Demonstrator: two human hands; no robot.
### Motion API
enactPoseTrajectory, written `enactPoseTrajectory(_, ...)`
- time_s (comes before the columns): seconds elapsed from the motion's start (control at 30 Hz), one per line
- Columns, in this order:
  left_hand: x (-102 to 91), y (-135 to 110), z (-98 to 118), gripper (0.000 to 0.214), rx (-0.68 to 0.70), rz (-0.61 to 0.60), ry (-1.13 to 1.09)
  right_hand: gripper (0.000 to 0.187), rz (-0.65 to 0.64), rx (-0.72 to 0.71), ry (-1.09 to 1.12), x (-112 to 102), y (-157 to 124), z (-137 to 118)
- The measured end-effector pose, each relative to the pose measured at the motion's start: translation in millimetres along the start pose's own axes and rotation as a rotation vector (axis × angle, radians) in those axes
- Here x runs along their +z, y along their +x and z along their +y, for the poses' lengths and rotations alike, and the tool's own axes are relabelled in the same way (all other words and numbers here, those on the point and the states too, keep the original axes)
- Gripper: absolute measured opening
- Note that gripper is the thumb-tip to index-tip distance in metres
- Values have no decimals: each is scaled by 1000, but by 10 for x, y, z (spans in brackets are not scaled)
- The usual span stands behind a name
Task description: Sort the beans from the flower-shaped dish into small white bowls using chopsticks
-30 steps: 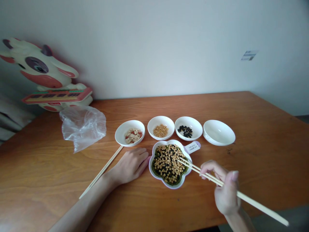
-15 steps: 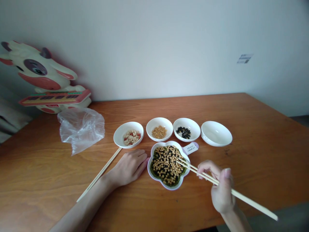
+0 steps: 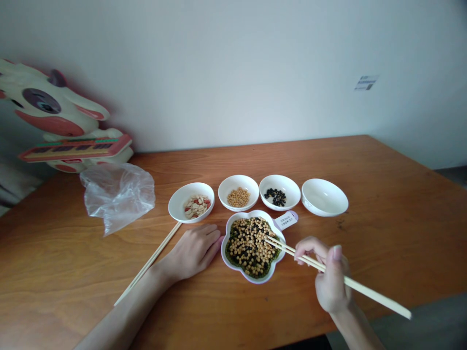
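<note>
Head camera is showing the right hand (image 3: 330, 272), lower right of the frame, pinching a pair of chopsticks (image 3: 314, 263), whose tips are reaching into the mixed beans of the flower-shaped dish (image 3: 224, 253) at lower centre. The left hand (image 3: 195, 250) is lying palm down just left of that dish; whether its fingers are gripping the rim, I cannot tell. Second chopsticks (image 3: 153, 257) are lying beyond the left forearm. Four white bowls (image 3: 324, 198) are sitting in a row across the centre, and a plastic bag (image 3: 118, 194) is lying at left.
</note>
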State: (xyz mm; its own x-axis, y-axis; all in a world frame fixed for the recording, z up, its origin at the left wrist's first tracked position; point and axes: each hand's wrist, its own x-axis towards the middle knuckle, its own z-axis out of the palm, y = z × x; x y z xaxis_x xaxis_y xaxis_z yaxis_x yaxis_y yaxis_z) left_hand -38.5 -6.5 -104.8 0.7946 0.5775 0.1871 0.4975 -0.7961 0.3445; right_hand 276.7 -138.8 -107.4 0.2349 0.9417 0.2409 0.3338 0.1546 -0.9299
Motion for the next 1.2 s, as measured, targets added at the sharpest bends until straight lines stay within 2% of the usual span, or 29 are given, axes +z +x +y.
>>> enactPoseTrajectory(0.6, 0, -1, -6, 32, -31, -72, 25, 81, 28, 65, 109, 5, -13, -8)
enactPoseTrajectory(0.8, -1, 1, -12, 32, -43, -90, 20, 78, 7, 49, 76, 12, 3, -2)
enactPoseTrajectory(1.0, 21, 0, -26, 32, -40, -78, 29, 77, -10, 14, 30, 3, 15, -103)
enactPoseTrajectory(1.2, 19, -12, -26, 32, -39, -68, 25, 70, 40, 33, 14, 7, 6, -136)
